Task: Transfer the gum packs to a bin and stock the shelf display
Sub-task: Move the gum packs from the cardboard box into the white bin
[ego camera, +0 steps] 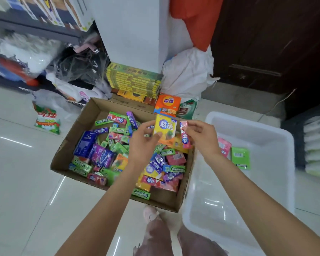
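Note:
An open cardboard box (92, 115) on the floor holds several loose gum packs (107, 156) in green, purple, blue and pink. Above its far right corner my left hand (143, 145) grips a yellow gum box (165, 129) upright. My right hand (201, 135) pinches a slim pink gum stick pack (184, 134) beside it. To the right stands a white plastic bin (277, 137). A pink pack (224, 145) and a green pack (240, 157) lie inside it.
Behind the box are stacked yellow-green cartons (133, 80), an orange packet (167, 106) and white bags (187, 74) against a white pillar. A green-white bag (46, 121) lies on the tiled floor at left. My foot (151, 214) is near the box's front edge.

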A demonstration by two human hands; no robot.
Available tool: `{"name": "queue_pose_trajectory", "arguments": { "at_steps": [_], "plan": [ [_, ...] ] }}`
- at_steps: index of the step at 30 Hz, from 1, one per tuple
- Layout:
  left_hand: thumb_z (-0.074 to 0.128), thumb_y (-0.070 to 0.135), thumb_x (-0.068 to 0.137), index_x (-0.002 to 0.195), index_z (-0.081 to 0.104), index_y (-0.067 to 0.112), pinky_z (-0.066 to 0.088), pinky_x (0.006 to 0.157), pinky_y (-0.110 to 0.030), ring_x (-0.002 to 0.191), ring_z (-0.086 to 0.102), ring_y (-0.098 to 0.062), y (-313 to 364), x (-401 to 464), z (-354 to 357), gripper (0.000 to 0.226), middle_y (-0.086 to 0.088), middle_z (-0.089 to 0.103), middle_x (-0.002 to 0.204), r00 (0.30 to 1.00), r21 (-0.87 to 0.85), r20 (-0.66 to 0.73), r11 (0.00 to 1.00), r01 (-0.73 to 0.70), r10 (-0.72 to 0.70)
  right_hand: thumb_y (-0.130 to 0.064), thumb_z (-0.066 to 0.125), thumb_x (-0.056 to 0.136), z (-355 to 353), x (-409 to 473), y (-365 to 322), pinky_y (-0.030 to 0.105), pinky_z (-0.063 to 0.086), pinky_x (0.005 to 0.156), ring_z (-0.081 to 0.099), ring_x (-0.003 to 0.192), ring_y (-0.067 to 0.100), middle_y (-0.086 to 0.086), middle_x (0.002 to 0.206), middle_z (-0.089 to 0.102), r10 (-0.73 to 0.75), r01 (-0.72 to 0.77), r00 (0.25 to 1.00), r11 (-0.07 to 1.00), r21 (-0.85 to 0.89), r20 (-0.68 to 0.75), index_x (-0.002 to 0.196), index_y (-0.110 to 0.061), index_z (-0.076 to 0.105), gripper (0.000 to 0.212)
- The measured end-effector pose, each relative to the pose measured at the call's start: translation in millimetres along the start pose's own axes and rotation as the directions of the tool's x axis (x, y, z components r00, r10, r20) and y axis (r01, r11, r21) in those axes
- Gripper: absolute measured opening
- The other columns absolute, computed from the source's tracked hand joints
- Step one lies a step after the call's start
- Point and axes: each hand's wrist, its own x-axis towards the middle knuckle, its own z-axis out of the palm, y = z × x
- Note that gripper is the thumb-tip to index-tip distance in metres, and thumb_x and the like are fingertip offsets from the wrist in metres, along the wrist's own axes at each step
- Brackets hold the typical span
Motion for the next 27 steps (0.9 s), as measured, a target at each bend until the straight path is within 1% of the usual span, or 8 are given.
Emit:
{"name": "queue_pose_trajectory", "arguments": {
  "at_steps": [3,7,11,14,18,21,24,27],
  "plan": [
    [0.063,0.007,0.086,0.119,0.057,0.024,0.057,0.074,-0.039,0.077,0.067,-0.020,12,-15,55,0.038,-0.006,0.065,0.097,0.994,-0.006,0.091,0.999,-0.053,0.053,-0.006,0.065,0.085,-54,-5,19,0.048,0.056,0.071,0.062,0.076,0.022,0.000,0.077,0.064,0.068,-0.063,0.994,0.996,0.057,-0.090,0.096,-0.022,0.066,0.019],
    [0.060,0.001,0.087,0.128,0.054,0.014,0.046,0.068,-0.016,0.079,0.059,-0.016,15,-32,135,0.044,0.002,0.059,0.092,0.974,0.104,0.201,0.986,-0.132,0.109,-0.007,0.065,0.084,-122,-11,59,0.052,0.056,0.073,0.060,0.077,0.025,0.000,0.075,0.061,0.152,-0.145,0.968,0.988,0.049,-0.198,0.099,-0.024,0.064,0.022],
    [0.057,0.006,0.089,0.134,0.047,0.013,0.044,0.088,-0.033,0.101,0.058,-0.028,-10,-34,206,0.047,-0.013,0.062,0.110,0.962,0.346,0.266,0.926,-0.152,0.058,-0.003,0.063,0.082,-164,-6,106,0.055,0.053,0.081,0.060,0.078,0.025,0.001,0.078,0.061,0.204,-0.225,0.955,0.971,-0.079,-0.217,0.101,-0.021,0.062,0.026],
    [0.051,0.008,0.093,0.140,0.040,0.015,0.038,0.089,-0.032,0.108,0.054,-0.031,-24,-24,235,0.049,-0.018,0.055,0.117,0.976,0.459,0.216,0.885,-0.077,-0.027,0.001,0.057,0.080,-174,5,124,0.049,0.050,0.088,0.058,0.083,0.021,0.003,0.088,0.062,0.173,-0.212,0.969,0.949,-0.235,-0.174,0.108,-0.018,0.062,0.034],
    [0.049,0.009,0.093,0.145,0.031,0.016,0.030,0.095,-0.025,0.121,0.044,-0.029,-34,-18,240,0.055,-0.017,0.043,0.131,0.974,0.528,0.211,0.849,-0.038,-0.087,0.002,0.054,0.084,-172,14,123,0.013,0.045,0.080,0.058,0.104,0.029,0.013,0.111,0.060,0.140,-0.142,0.990,0.920,-0.365,-0.030,0.124,-0.006,0.053,0.041],
    [0.050,0.016,0.094,0.141,0.038,0.014,0.024,0.104,-0.023,0.133,0.035,-0.025,-30,-30,228,0.049,-0.013,0.035,0.145,0.971,0.563,0.238,0.817,-0.122,-0.020,-0.002,0.056,0.081,-165,15,124,0.027,0.039,0.092,0.050,0.116,0.029,0.015,0.120,0.053,0.069,-0.067,0.998,0.876,-0.477,-0.014,0.130,-0.007,0.047,0.050],
    [0.053,0.006,0.090,0.132,0.049,0.009,0.027,0.099,-0.014,0.125,0.045,-0.023,-15,-48,202,0.042,-0.010,0.046,0.136,0.959,0.435,0.230,0.863,-0.255,0.167,0.001,0.055,0.082,-154,5,113,0.015,0.033,0.087,0.043,0.121,0.026,0.014,0.122,0.052,0.005,0.002,1.000,0.875,-0.485,0.013,0.127,-0.009,0.054,0.046],
    [0.054,0.008,0.090,0.124,0.057,0.012,0.040,0.091,-0.021,0.111,0.053,-0.019,-7,-58,166,0.034,-0.005,0.053,0.121,0.952,0.388,0.125,0.869,-0.306,0.279,0.002,0.058,0.080,-136,-8,87,0.012,0.036,0.085,0.051,0.112,0.023,0.008,0.120,0.054,-0.060,0.089,0.995,0.895,-0.438,0.080,0.122,-0.013,0.059,0.044]
  ]
}}
